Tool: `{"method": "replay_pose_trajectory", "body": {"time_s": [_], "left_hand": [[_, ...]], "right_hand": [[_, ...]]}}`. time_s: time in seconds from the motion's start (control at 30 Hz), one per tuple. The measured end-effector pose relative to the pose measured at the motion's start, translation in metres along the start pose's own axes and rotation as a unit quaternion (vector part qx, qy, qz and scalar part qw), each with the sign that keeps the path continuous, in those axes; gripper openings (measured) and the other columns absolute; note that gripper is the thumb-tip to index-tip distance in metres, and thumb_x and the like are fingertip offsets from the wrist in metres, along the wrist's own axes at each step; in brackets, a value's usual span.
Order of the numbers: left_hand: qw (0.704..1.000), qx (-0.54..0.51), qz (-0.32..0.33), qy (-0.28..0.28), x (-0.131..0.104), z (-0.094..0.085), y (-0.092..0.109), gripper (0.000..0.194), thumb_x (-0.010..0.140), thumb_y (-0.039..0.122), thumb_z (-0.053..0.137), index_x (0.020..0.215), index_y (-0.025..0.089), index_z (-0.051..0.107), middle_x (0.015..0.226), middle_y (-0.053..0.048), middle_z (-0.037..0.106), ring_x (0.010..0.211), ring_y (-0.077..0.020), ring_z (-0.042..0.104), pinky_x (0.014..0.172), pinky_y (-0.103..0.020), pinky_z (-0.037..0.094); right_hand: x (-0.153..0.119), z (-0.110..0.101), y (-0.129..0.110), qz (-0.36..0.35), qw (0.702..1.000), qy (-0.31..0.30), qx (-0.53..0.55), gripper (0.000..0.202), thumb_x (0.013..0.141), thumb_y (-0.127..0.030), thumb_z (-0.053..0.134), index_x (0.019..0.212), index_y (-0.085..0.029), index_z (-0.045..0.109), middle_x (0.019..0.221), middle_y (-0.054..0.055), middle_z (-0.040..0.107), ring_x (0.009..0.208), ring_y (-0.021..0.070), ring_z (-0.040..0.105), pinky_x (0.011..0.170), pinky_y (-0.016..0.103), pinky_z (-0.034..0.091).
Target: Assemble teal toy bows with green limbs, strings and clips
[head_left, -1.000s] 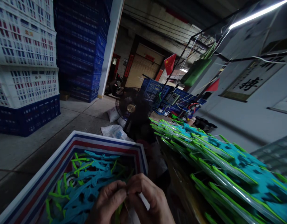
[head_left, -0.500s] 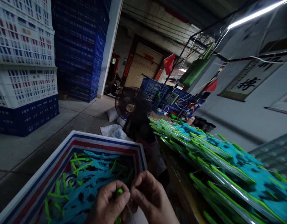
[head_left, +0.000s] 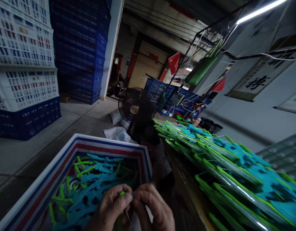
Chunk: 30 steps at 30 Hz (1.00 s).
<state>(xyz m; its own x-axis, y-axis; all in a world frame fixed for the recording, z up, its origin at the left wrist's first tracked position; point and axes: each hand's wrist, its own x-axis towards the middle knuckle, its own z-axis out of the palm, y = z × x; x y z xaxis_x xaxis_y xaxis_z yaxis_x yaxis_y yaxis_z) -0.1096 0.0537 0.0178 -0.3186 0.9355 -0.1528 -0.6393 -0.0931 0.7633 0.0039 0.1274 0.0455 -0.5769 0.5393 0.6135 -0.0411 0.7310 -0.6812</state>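
Observation:
Low in the head view, my left hand (head_left: pixel 113 207) is closed around a bright green plastic tip (head_left: pixel 122 193), most of which its fingers hide. My right hand (head_left: pixel 154 208) meets it, thumb and fingertips pinched together on what looks like a thin white string (head_left: pixel 128 217) that runs down between the hands. Under and beyond my left hand, a striped crate (head_left: pixel 107 143) holds turquoise-and-green plastic pieces (head_left: pixel 90 192) in a loose heap. To the right lie rows of stacked green-edged, bow-like turquoise pieces (head_left: pixel 244 173) with fine strings.
Stacks of white crates (head_left: pixel 30 48) and blue crates (head_left: pixel 80 57) rise at the left. A black fan (head_left: pixel 134 109) stands ahead, with white sacks (head_left: pixel 119 134) at its foot. Farther back are blue baskets (head_left: pixel 160 88) and a small control box (head_left: pixel 177 98).
My right hand has turned and drawn in, its fingertips now touching those of my left hand. The left hand has shifted slightly and keeps its hold on the green tip.

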Motion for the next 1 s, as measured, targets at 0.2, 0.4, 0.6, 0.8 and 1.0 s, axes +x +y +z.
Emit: {"method": "replay_pose_trajectory", "body": {"time_s": [0.2,0.4,0.6,0.8,1.0], "left_hand": [[1.0,-0.015,0.02,-0.007,0.007,-0.005,-0.012,0.044,0.079,0.056,0.076,0.067,0.019,0.057,0.056,0.005,0.039,0.051,-0.0088,0.032,0.049,-0.022,0.024],[0.997,0.054,0.009,0.056,0.0,-0.004,-0.006,0.037,0.077,0.057,0.076,0.076,0.021,0.067,0.064,0.001,0.051,0.058,-0.0142,0.046,0.053,-0.022,0.038],[0.997,0.049,0.003,0.056,0.0,-0.001,-0.007,0.036,0.077,0.056,0.077,0.075,0.021,0.068,0.058,0.002,0.05,0.052,-0.0124,0.044,0.049,-0.021,0.037],[0.995,0.058,0.018,0.082,-0.003,0.002,-0.006,0.04,0.075,0.059,0.079,0.082,0.021,0.07,0.058,0.002,0.054,0.054,-0.0137,0.049,0.052,-0.022,0.042],[0.997,0.069,0.022,0.04,-0.004,0.006,-0.001,0.044,0.079,0.061,0.074,0.074,0.018,0.065,0.057,0.003,0.049,0.053,-0.0112,0.044,0.05,-0.021,0.037]], "right_hand": [[-0.003,0.0,0.001,-0.055,0.994,0.002,-0.099,0.019,0.097,-0.01,0.054,0.085,-0.023,0.062,0.071,0.001,0.052,0.056,0.0136,0.051,0.054,0.025,0.043],[-0.006,0.004,0.009,-0.077,0.982,0.005,-0.174,0.02,0.097,-0.009,0.051,0.082,-0.023,0.05,0.071,-0.001,0.047,0.057,0.0127,0.046,0.054,0.025,0.039],[-0.002,0.004,0.011,-0.067,0.982,0.01,-0.175,0.022,0.099,-0.014,0.048,0.079,-0.022,0.047,0.072,-0.002,0.046,0.055,0.0122,0.044,0.052,0.024,0.036],[0.001,-0.003,0.009,-0.051,0.985,0.023,-0.166,0.017,0.097,-0.012,0.047,0.083,-0.022,0.049,0.074,-0.001,0.047,0.059,0.0136,0.047,0.055,0.024,0.037],[0.0,-0.005,-0.001,-0.019,0.993,0.022,-0.116,0.014,0.099,-0.014,0.047,0.087,-0.022,0.049,0.079,0.0,0.05,0.064,0.013,0.051,0.059,0.024,0.042]]}}
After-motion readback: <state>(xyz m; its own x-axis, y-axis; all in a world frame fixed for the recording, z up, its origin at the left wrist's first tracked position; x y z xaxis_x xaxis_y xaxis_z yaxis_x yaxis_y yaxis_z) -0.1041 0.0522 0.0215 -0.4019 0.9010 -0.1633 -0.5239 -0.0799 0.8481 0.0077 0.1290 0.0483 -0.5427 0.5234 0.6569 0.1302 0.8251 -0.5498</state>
